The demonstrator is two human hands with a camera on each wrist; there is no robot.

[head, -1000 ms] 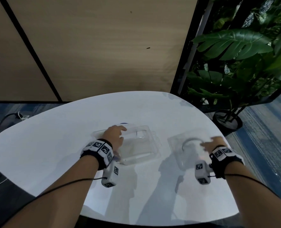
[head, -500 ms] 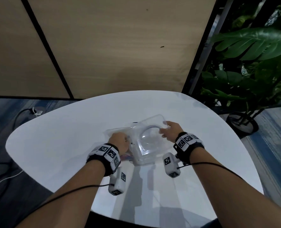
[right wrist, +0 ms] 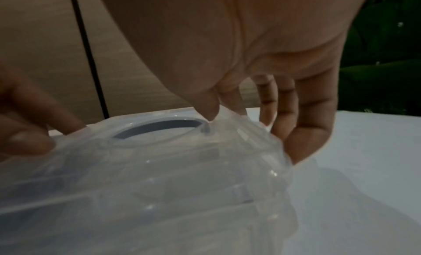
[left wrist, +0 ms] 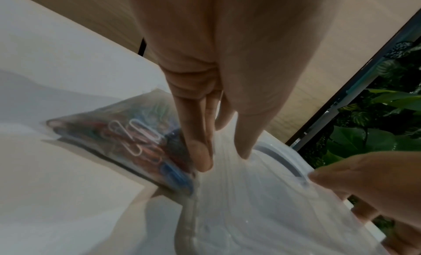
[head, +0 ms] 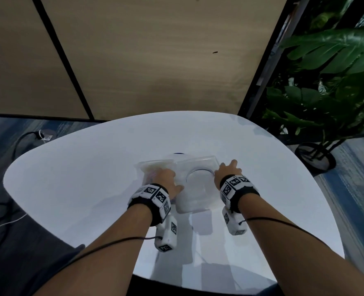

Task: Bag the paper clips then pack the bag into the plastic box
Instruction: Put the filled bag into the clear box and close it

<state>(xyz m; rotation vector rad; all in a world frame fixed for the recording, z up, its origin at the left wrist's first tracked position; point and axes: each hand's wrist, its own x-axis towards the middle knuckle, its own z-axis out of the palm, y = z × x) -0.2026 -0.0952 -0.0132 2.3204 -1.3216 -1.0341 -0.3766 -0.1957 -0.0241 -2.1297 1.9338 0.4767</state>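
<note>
Hard to make out from the head view: clear plastic box (head: 195, 184) blends into the white table (head: 80, 178); lid and base not separable there. Box contents unreadable through cloudy walls in the right wrist view. Bag of paper clips (head: 153, 169) half hidden behind the left hand (head: 168, 180), only a pale packet with faint colour showing.

Left wrist view only: bag of paper clips (left wrist: 127, 136) sealed flat, coloured and white clips visible inside, lying on the table just left of the box and touching its edge. Right wrist view only: grey curved handle recess in the box lid (right wrist: 159, 127).

Left hand (left wrist: 216, 79) palm down, fingers straight, fingertips (left wrist: 202, 156) pressing where the bag meets the box's left edge; nothing gripped. Right hand (head: 227, 169) at the box's right side; right hand (right wrist: 250, 70) curled, thumb on the lid top, fingers (right wrist: 305, 124) wrapped down the right wall, clasping the box. Potted plant (head: 326, 92) well right of the box, cut off by the frame.
</note>
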